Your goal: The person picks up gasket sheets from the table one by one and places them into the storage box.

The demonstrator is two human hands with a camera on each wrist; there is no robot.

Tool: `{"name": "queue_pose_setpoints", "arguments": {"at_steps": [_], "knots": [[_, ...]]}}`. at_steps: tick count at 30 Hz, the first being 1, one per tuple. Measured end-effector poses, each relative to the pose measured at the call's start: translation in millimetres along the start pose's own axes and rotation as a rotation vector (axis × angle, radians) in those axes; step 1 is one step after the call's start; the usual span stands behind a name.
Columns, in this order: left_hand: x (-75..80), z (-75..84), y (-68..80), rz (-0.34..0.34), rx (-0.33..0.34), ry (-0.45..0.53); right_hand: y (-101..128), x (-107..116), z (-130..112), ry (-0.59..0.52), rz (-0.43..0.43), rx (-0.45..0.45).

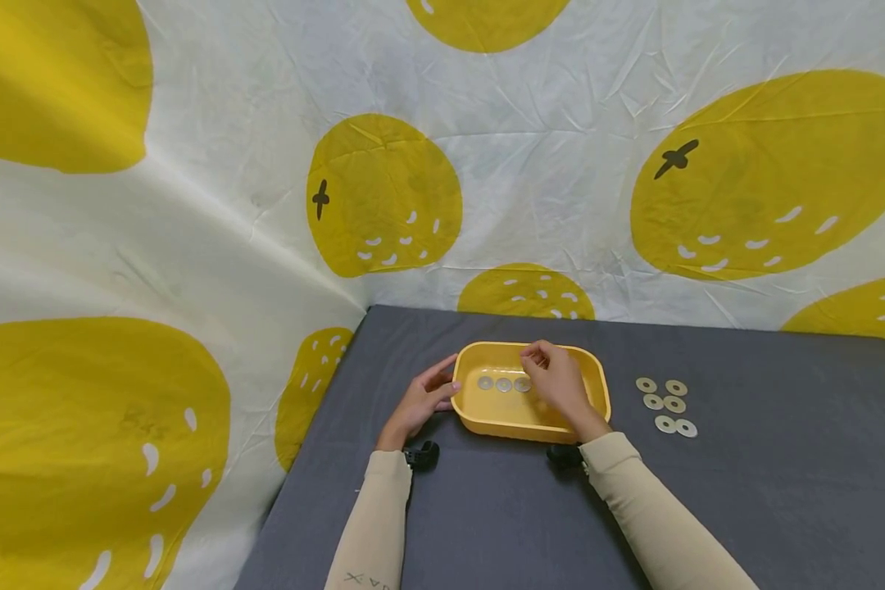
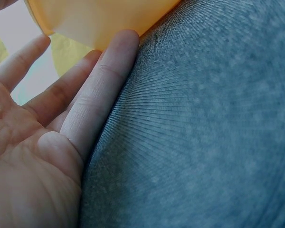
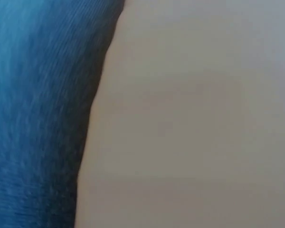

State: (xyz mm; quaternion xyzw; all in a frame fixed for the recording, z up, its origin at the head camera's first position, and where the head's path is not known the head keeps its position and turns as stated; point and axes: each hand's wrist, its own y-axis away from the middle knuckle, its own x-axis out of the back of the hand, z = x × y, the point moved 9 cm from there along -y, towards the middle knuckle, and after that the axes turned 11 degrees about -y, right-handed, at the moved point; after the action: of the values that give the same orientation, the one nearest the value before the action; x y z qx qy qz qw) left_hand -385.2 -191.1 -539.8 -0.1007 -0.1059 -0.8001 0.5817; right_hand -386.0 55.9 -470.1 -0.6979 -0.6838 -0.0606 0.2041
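Note:
A yellow rectangular tray (image 1: 487, 427) stands on the dark cloth. Three flat round metal washers (image 1: 504, 384) lie in a row on its floor. At the tray's left end, my left hand (image 1: 419, 401) rests with its fingers fairly straight. The left wrist view shows the fingertips (image 2: 123, 45) against the tray's outer wall. My right hand (image 1: 556, 378) is over the tray's right half, fingers bent and their tips close together near the far wall. Whether it pinches anything is too small to see. A pale, blurred surface (image 3: 190, 118) fills most of the right wrist view.
Several more washers (image 1: 674, 405) lie in pairs on the dark table cloth (image 1: 782, 459), right of the tray. A white curtain with yellow fruit shapes (image 1: 538, 188) hangs behind the table and along its left side.

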Motion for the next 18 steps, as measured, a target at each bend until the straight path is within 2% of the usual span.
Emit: {"name": "queue_pose_setpoints", "arguments": {"at_steps": [3, 5, 7, 11, 18], "knots": [[-1.5, -0.8, -0.1, -0.002, -0.012, -0.002, 7, 9, -13, -0.185, 0.008, 0.112], [-1.1, -1.0, -0.4, -0.005, -0.015, -0.007, 13, 19, -20, -0.242, 0.013, 0.159], [-1.0, -1.7, -0.3, -0.007, -0.014, -0.002, 19, 33, -22, -0.252, 0.02, 0.18], [-1.1, -3.8, -0.1, -0.005, -0.003, 0.004, 32, 66, -12, -0.178, 0.023, 0.151], [-1.3, -2.6, -1.5, -0.003, 0.001, 0.006, 54, 134, 13, 0.034, 0.004, 0.081]]}}
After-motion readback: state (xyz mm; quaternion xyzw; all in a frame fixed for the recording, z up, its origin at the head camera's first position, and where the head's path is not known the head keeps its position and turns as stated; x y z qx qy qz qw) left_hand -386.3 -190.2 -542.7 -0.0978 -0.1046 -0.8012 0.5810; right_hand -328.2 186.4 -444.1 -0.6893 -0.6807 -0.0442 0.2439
